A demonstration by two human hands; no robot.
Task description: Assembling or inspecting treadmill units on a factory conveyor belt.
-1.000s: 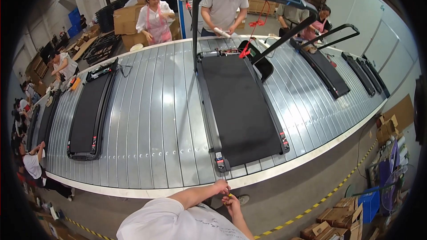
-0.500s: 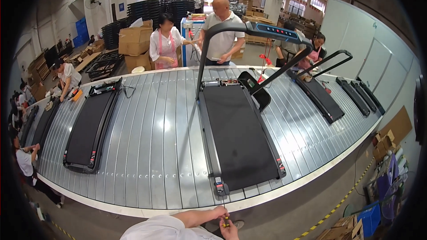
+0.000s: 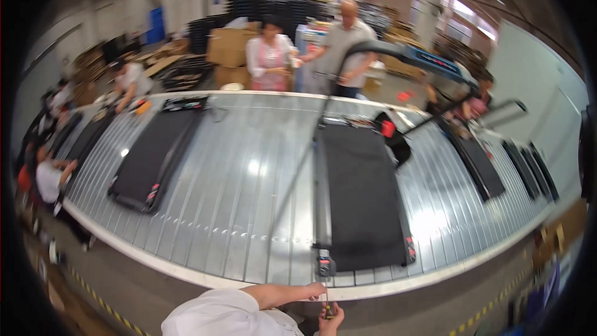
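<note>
Below treadmill (image 3: 360,202) edge, both hands lower (w/ small tool (image 3: 327,308)).

left arm: your forearm enters from the lower edge, white sleeve at the shoulder, bare below it, angled right.
left hand (image 3: 315,289): fingers curled closed, pinching the top of a small dark tool.
right hand (image 3: 330,322): low at the frame edge, raised toward your left hand, fingers wrapped closed on the tool's lower end.
spacing: both hands just beside each other.
</note>
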